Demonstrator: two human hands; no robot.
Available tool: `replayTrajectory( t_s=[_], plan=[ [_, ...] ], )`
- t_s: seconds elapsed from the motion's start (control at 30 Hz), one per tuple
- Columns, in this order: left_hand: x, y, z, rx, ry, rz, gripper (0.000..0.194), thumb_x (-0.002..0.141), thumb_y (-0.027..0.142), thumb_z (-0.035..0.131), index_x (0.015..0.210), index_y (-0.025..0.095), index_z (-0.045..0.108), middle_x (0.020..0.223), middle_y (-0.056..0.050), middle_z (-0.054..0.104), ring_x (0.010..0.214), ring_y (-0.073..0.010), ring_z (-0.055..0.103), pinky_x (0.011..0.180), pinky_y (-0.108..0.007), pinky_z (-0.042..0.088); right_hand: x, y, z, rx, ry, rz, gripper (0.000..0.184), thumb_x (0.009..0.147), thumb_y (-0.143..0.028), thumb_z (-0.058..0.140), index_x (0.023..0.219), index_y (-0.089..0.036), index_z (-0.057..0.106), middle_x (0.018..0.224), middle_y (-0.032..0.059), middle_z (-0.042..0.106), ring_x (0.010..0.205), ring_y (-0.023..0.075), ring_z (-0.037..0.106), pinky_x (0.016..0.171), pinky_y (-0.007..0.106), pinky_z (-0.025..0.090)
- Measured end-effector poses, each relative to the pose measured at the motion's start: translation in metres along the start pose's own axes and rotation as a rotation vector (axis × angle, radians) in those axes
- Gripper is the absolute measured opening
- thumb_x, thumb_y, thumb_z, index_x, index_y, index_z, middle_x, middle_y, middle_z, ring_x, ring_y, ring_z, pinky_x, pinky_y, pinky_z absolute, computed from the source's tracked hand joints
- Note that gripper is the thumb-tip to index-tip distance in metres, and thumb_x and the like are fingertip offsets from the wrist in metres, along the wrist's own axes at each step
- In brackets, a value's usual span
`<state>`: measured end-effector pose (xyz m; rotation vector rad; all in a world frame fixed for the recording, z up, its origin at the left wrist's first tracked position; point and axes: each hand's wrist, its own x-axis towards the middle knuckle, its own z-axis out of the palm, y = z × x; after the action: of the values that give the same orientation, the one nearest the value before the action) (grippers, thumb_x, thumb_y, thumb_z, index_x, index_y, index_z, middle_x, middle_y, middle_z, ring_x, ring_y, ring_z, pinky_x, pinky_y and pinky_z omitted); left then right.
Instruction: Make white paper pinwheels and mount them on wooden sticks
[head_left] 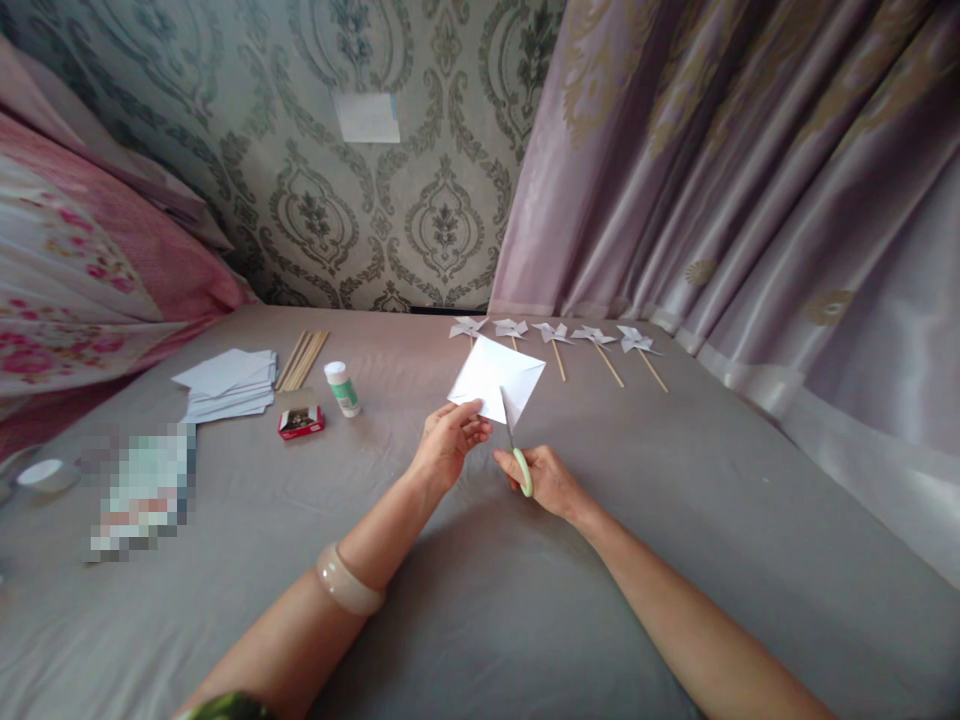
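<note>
A square sheet of white paper (491,372) is pinched along its near left edge by my left hand (448,440), thumb on top. Creases run across the sheet, and slits show near its corners. My right hand (545,480) is closed on a pair of scissors (523,470) with pale green handles. The blades reach into the near corner of the paper, pointing away from me toward its middle. Behind the sheet, several white paper pinwheels (553,334) on wooden sticks lie in a row; the sheet partly covers the leftmost sticks.
To the left lie a stack of white paper (229,388), several wooden sticks (302,360), a glue stick (343,390) standing upright and a small red box (301,422). Farther left are a blurred-out packet (146,490) and a white roll (48,475). Curtains (637,150) hang at the right.
</note>
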<state>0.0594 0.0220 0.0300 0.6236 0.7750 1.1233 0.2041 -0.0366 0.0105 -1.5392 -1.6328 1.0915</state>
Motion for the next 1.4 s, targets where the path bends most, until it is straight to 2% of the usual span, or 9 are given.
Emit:
replayTrajectory(
  t_s=[0.23,0.37,0.5,0.67,0.83,0.97,1.07,1.2,1.4],
  plan=[
    [0.004,-0.002,-0.003,-0.017,0.008,-0.054,0.019,0.060,0.020,0.073,0.065,0.012,0.057,0.056,-0.001,0.060,0.049,-0.0086,0.058,0.049,-0.019,0.045,0.003,0.001,0.000,-0.035,-0.021,0.032,0.055,0.078,-0.064,0.047,0.049,-0.017,0.049,0.045,-0.0027,0.043,0.047,0.0094,0.041,0.051,0.024,0.032],
    [0.012,-0.004,-0.011,0.013,0.135,0.041,0.023,0.057,0.021,0.076,0.061,0.013,0.055,0.052,0.000,0.059,0.052,-0.0097,0.059,0.050,-0.018,0.044,0.001,0.002,-0.009,-0.124,-0.170,0.083,0.058,0.076,-0.068,0.046,0.051,-0.015,0.052,0.047,-0.0028,0.043,0.047,0.0088,0.038,0.049,0.023,0.030],
    [0.021,-0.004,-0.023,0.124,0.287,0.100,0.023,0.061,0.023,0.075,0.061,0.012,0.055,0.053,0.002,0.057,0.047,-0.0064,0.054,0.045,-0.017,0.040,-0.015,0.010,-0.029,-0.354,-0.250,0.141,0.059,0.066,-0.071,0.055,0.047,-0.016,0.050,0.044,-0.0055,0.030,0.046,0.0071,0.026,0.044,0.024,0.020],
    [0.020,-0.009,-0.028,0.237,0.278,0.051,0.014,0.065,0.013,0.071,0.064,0.011,0.057,0.054,0.001,0.058,0.046,-0.0071,0.055,0.045,-0.018,0.042,-0.052,0.023,-0.069,-0.652,-0.146,0.298,0.060,0.058,-0.072,0.059,0.039,-0.017,0.045,0.041,-0.0054,0.024,0.041,0.0070,0.023,0.044,0.026,0.015],
    [0.011,-0.020,-0.019,0.361,0.219,-0.039,0.009,0.069,0.004,0.064,0.068,0.010,0.058,0.057,-0.002,0.062,0.048,-0.0098,0.060,0.052,-0.021,0.050,-0.082,0.033,-0.116,-1.007,0.019,0.515,0.056,0.062,-0.070,0.056,0.038,-0.020,0.047,0.040,0.0009,0.039,0.043,0.0146,0.044,0.047,0.029,0.024],
    [0.001,-0.022,-0.014,0.479,0.179,-0.109,0.009,0.071,0.001,0.061,0.071,0.009,0.058,0.058,-0.004,0.064,0.048,-0.0106,0.061,0.053,-0.022,0.052,-0.090,0.042,-0.144,-1.009,-0.053,0.645,0.053,0.062,-0.069,0.057,0.040,-0.021,0.048,0.044,0.0024,0.044,0.048,0.0178,0.051,0.049,0.029,0.028],
    [-0.006,-0.020,-0.013,0.568,0.177,-0.146,0.010,0.081,0.013,0.057,0.072,0.010,0.057,0.057,-0.006,0.064,0.047,-0.0123,0.062,0.051,-0.023,0.052,-0.087,0.046,-0.154,-0.979,-0.122,0.670,0.053,0.063,-0.068,0.056,0.040,-0.021,0.047,0.044,0.0021,0.044,0.048,0.0178,0.051,0.049,0.029,0.027],
    [-0.011,-0.016,-0.018,0.686,0.200,-0.169,0.024,0.090,0.030,0.047,0.078,0.010,0.055,0.055,-0.006,0.064,0.044,-0.0148,0.061,0.046,-0.025,0.049,-0.079,0.050,-0.156,-0.980,-0.077,0.683,0.052,0.063,-0.067,0.057,0.041,-0.021,0.047,0.044,0.0010,0.043,0.049,0.0170,0.051,0.049,0.027,0.029],
    [-0.012,-0.010,-0.036,0.908,0.192,-0.155,0.023,0.087,0.031,0.047,0.078,0.013,0.057,0.047,-0.003,0.061,0.034,-0.0143,0.053,0.038,-0.023,0.039,-0.081,0.060,-0.155,-0.785,-0.102,0.681,0.045,0.066,-0.057,0.060,0.045,-0.020,0.044,0.039,-0.0029,0.037,0.038,0.0105,0.038,0.043,0.025,0.027]
  ],
)
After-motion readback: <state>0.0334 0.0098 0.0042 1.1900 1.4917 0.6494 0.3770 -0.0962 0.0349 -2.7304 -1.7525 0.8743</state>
